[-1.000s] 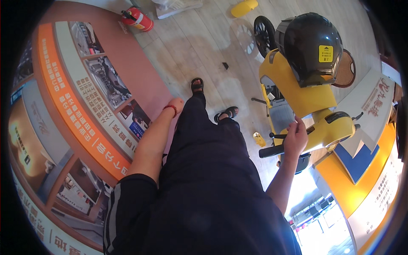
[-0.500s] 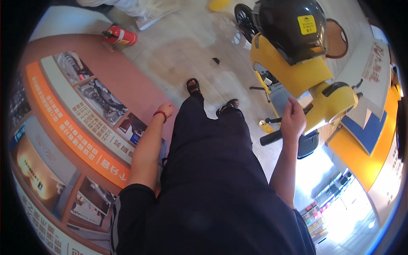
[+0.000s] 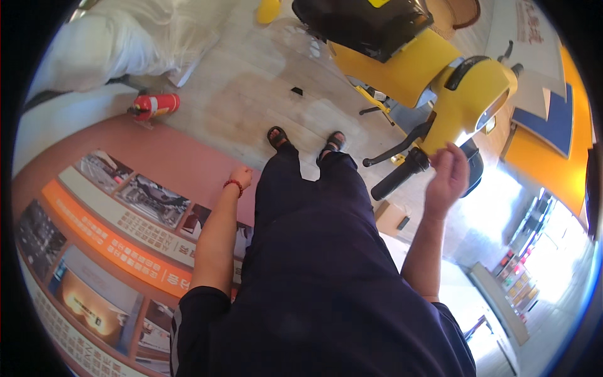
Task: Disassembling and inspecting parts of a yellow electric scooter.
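In the head view, the yellow scooter (image 3: 474, 94) stands at the upper right of the frame, its black handle grip (image 3: 397, 179) and brake lever (image 3: 397, 151) pointing left. Since half a second ago the view has swung: the fire extinguisher (image 3: 156, 105) lies lower at upper left, and more white sheet (image 3: 125, 50) shows. The right hand (image 3: 449, 179), right of centre, is blurred beside the grip's inner end, fingers half bent, pinching nothing visible; contact I cannot tell. The left hand (image 3: 240, 178) hangs curled near the printed panel (image 3: 113, 242), fully closed or not I cannot tell. I judge only the right hand within reach of the handlebar
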A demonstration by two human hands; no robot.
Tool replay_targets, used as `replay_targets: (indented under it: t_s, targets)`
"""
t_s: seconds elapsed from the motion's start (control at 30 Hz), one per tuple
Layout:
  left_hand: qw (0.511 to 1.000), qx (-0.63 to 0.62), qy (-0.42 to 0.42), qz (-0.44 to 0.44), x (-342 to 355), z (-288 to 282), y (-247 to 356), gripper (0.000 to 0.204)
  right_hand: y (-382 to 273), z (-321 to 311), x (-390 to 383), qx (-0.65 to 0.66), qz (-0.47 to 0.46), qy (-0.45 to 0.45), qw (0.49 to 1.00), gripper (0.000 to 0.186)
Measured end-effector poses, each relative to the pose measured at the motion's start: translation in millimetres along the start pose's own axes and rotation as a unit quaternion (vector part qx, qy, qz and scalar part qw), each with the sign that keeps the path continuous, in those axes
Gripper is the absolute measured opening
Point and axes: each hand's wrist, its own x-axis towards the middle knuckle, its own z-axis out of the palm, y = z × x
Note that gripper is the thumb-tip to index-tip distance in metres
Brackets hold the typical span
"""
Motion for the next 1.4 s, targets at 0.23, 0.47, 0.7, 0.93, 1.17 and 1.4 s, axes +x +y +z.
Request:
replay_targets:
  t_s: [0.23, 0.47, 0.7, 0.93, 1.17, 1.4]
  targets:
    - [0.991, 0.12, 0.048, 0.024, -4, -39, 47, 0.033, 98, -73, 24, 0.108, 0.18, 0.241, 0.948, 0.017]
    - [0.942, 0.117, 0.081, 0.304, -82, -89, 216, 0.027, 195, -24, 9, 0.147, 0.379, 0.046, 0.912, 0.027]
    - [0.752, 0.309, 0.039, 0.581, -224, -126, 437, 0.02, 214, 47, -37, 0.31, 0.374, 0.129, 0.865, 0.038]
    - [0.558, 0.412, -0.02, 0.72, -299, -96, 557, 0.018, 238, 109, -95, 0.381, 0.339, 0.193, 0.838, 0.036]
    - [0.34, 0.539, -0.035, 0.77, -343, -4, 626, 0.024, 197, 151, -46, 0.396, 0.269, 0.272, 0.835, 0.031]
    - [0.023, 0.701, -0.031, 0.712, -341, 76, 681, 0.026, 169, 151, 16, 0.508, 0.177, 0.263, 0.801, 0.033]
